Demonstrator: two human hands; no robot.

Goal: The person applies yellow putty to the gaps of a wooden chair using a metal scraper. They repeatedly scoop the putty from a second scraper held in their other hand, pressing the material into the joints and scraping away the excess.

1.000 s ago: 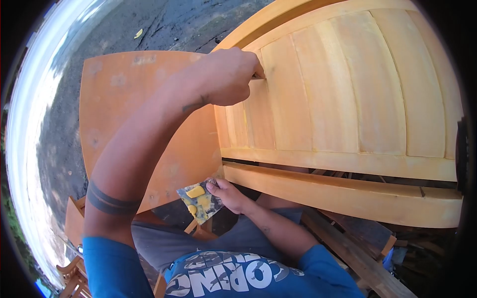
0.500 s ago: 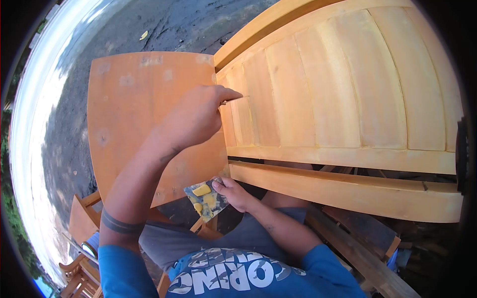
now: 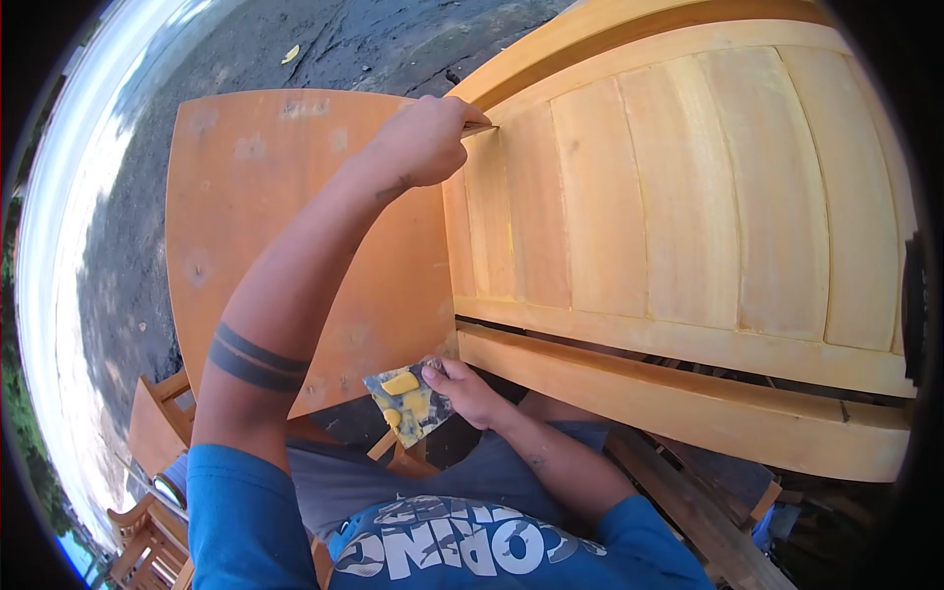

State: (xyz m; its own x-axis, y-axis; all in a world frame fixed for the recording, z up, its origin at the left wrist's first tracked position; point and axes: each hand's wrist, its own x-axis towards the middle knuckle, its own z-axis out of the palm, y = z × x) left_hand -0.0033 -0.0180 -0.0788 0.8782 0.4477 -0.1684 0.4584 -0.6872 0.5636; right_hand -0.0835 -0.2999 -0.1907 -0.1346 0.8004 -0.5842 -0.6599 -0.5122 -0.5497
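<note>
My left hand (image 3: 425,141) is closed around a thin scraper (image 3: 478,129), mostly hidden by the fingers. Its tip touches the upper left of a slatted wooden panel (image 3: 605,197), near a seam between slats. Yellow paste shows along some of the seams. Lower down, close to my lap, my right hand (image 3: 470,393) grips the corner of a stained flat board (image 3: 425,418), thumb on top. Lumps of yellow putty (image 3: 400,383) lie on that board.
An orange-brown wooden board (image 3: 295,226) with pale patches adjoins the panel on the left. A thick wooden rail (image 3: 678,398) runs along the panel's near side. Wooden chairs (image 3: 152,541) stand at lower left. Dark ground (image 3: 374,44) lies beyond.
My left hand and the scraper have moved up and slightly right, toward the panel's far edge. The view has shifted a little. My right hand still holds the putty board near my lap.
</note>
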